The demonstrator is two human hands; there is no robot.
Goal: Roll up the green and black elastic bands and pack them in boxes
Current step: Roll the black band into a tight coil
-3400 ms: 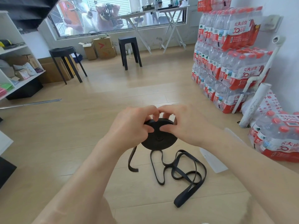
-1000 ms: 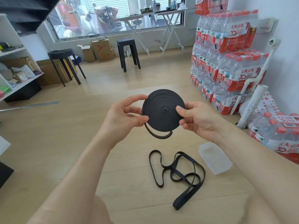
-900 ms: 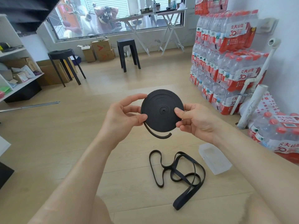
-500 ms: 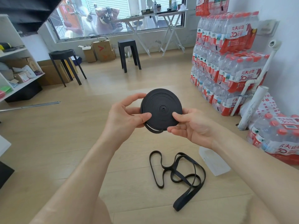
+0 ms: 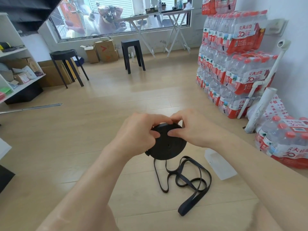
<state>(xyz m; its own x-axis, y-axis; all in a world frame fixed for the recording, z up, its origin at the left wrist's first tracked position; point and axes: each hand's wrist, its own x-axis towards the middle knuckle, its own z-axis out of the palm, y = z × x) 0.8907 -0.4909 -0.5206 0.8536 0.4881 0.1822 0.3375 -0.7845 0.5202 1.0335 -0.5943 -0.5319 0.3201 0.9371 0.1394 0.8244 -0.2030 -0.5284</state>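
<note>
Both hands clamp the black band roll [image 5: 168,145] between them, left hand [image 5: 138,132] and right hand [image 5: 193,129] pinching its top edge and hiding it. Below them, loose band [image 5: 186,179] trails onto the floor [image 5: 100,114], beside a clear box [image 5: 220,165] partly hidden by the right forearm.
</note>
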